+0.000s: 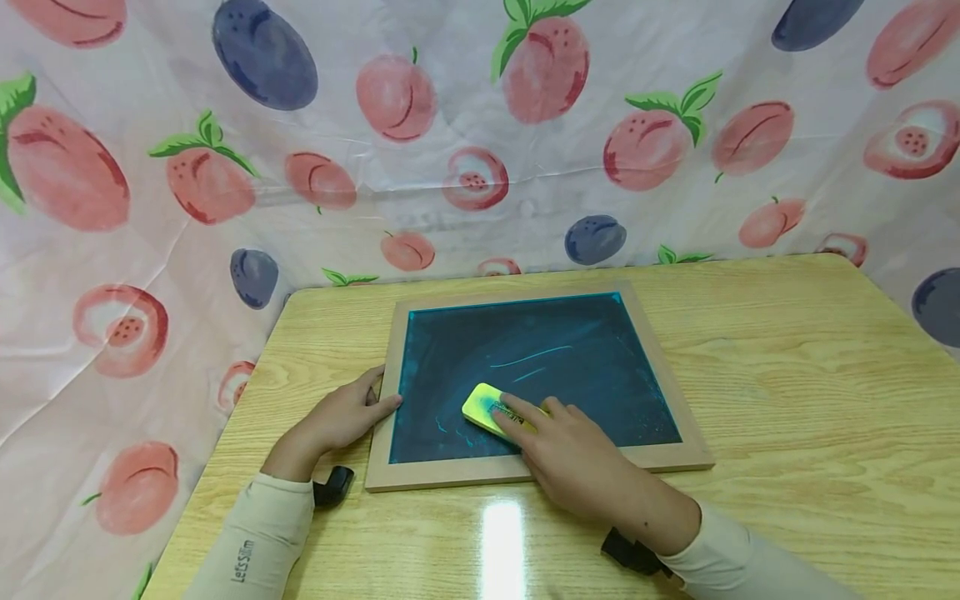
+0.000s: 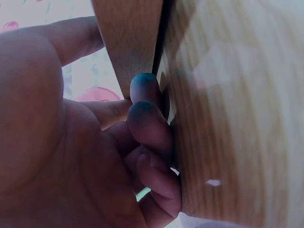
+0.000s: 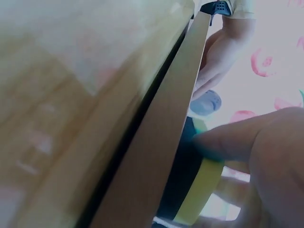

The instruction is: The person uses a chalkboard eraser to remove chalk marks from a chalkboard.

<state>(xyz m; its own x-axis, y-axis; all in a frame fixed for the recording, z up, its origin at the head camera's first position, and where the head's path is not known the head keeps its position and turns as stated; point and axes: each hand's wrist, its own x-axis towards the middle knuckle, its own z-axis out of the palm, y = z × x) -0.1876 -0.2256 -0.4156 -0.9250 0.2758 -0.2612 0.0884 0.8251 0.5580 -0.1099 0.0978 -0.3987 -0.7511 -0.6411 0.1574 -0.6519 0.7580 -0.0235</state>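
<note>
A chalkboard [image 1: 585, 333] with a light wooden frame lies flat on the table, its dark surface smeared with blue chalk. My left hand [image 1: 341, 419] grips the frame's left side, thumb over the top. In the left wrist view, blue dust coats two fingertips [image 2: 145, 85] against the frame's edge [image 2: 133, 42]. Near the board's lower middle, my right hand [image 1: 573, 458] holds a yellow chalkboard eraser [image 1: 480, 402], stained blue on top. The right wrist view shows its dark underside and the thumb [image 3: 228, 140] pressed to its side. Part of the eraser is hidden under my hand.
The wood-grain table [image 1: 810, 375] extends to the right of the board. Behind and to the left hangs a white cloth [image 1: 315, 242] printed with fruit. Thin blue chalk lines [image 1: 531, 357] mark the board above the eraser. Black wrist mounts [image 1: 333, 486] sit under both wrists.
</note>
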